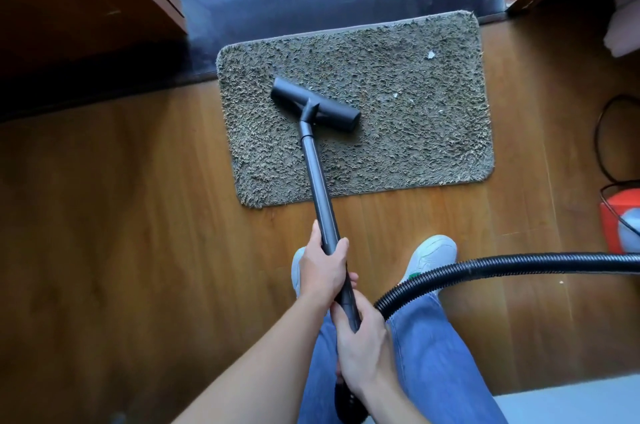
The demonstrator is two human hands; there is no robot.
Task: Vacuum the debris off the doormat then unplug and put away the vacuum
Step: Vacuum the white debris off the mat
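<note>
A shaggy grey-brown doormat (398, 118) lies on the wooden floor by the doorway. The black vacuum head (315, 104) rests on its left half, angled. White scraps of debris (430, 54) lie on the mat's right side. My left hand (323, 267) grips the black wand (320, 195) higher up; my right hand (362, 344) grips the wand's lower end near the ribbed hose (485, 269), which runs off to the right.
The orange vacuum body (620, 219) stands at the right edge with a black cord (602, 132) looping behind it. A dark wooden door (86, 8) stands open at left. My white shoes (433, 255) stand just before the mat.
</note>
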